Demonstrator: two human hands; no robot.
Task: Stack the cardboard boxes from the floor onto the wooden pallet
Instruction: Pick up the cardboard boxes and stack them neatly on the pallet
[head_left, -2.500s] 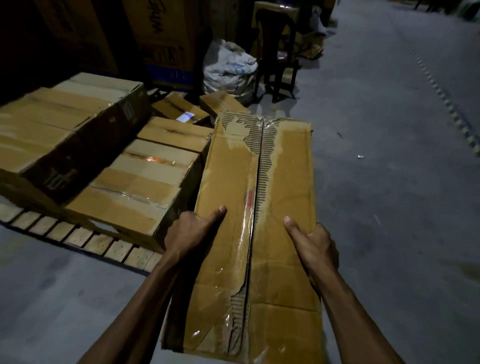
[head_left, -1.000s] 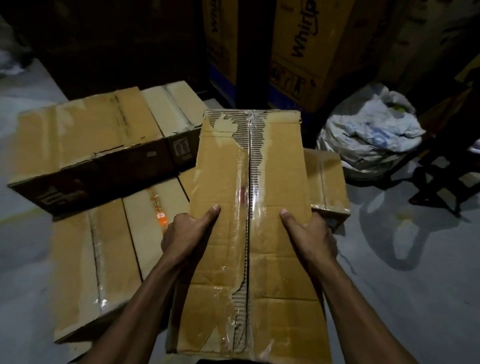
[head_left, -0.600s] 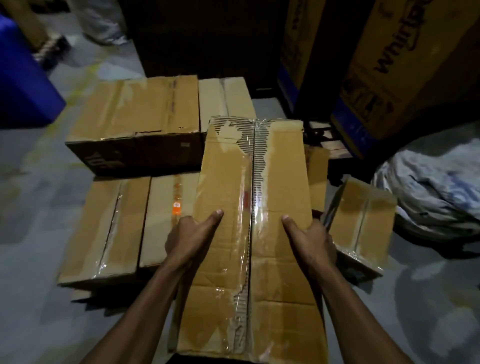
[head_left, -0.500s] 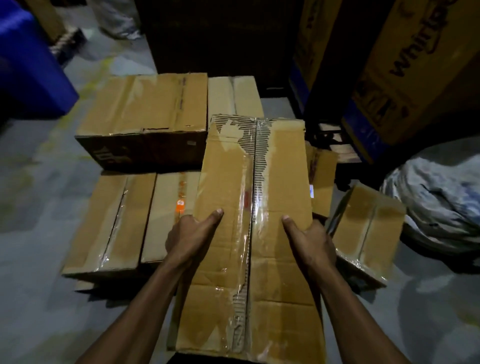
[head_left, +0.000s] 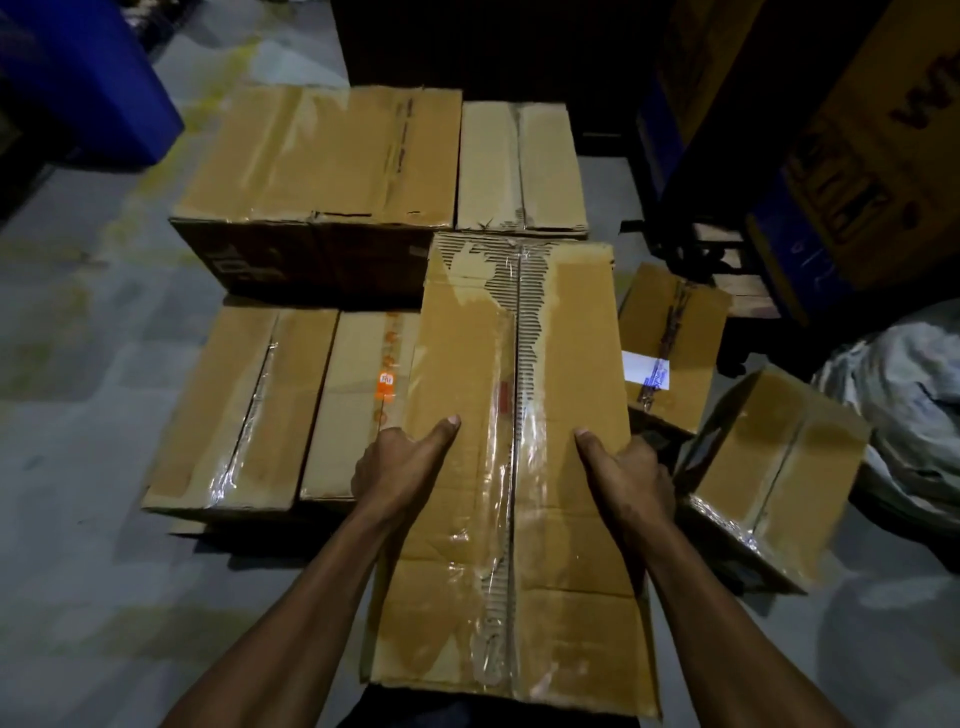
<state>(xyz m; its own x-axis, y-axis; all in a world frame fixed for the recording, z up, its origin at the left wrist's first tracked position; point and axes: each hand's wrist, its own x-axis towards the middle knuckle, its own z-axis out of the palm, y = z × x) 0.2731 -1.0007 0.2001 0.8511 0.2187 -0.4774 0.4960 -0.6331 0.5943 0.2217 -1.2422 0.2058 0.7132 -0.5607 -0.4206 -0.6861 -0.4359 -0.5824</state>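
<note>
Long cardboard box (head_left: 519, 415) clamped between both hands, thumbs on top, fingers (head_left: 660, 467) underneath.

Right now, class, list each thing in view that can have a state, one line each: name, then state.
Left hand: grips the long box's left edge, thumb on top.
Right hand: grips its right edge, thumb on top.
Long box: closed, taped, top torn along the seam.
Large box: closed, taped.
Tilted box: closed, taped, leaning.
Labelled box: closed, taped.
</note>
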